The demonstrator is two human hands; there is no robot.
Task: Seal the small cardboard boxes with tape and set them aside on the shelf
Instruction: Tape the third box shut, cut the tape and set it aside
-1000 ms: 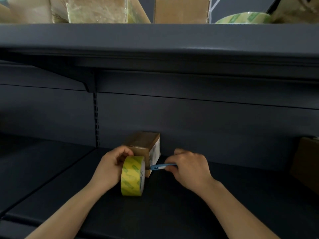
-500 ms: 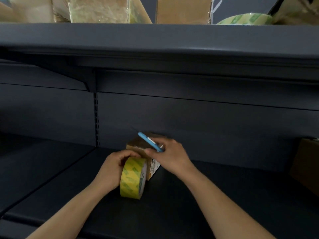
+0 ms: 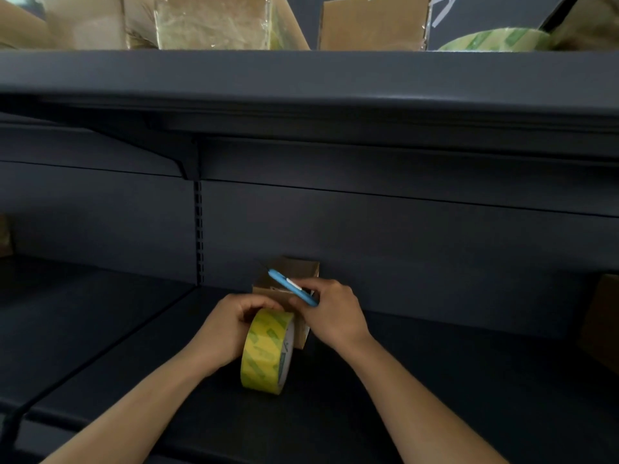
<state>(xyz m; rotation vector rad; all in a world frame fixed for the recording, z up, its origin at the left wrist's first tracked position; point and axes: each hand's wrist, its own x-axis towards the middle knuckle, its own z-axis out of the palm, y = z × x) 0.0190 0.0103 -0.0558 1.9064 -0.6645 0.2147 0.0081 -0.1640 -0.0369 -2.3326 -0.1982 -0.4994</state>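
Note:
A small cardboard box stands on the dark shelf, against its back wall. My left hand grips a roll of yellow tape with green print, standing on edge against the box's near side. My right hand holds a blue utility knife over the top of the box, its tip pointing up and left. The hands and the roll hide the box's front face.
The upper shelf overhangs close above and carries several taped cardboard boxes and another tape roll. A brown box sits at the right edge of the lower shelf. A slotted upright divides the back wall.
My right hand moved from the box's right side up over its top, swinging the blue knife from level to tilted up-left. My left hand stays on the tape roll.

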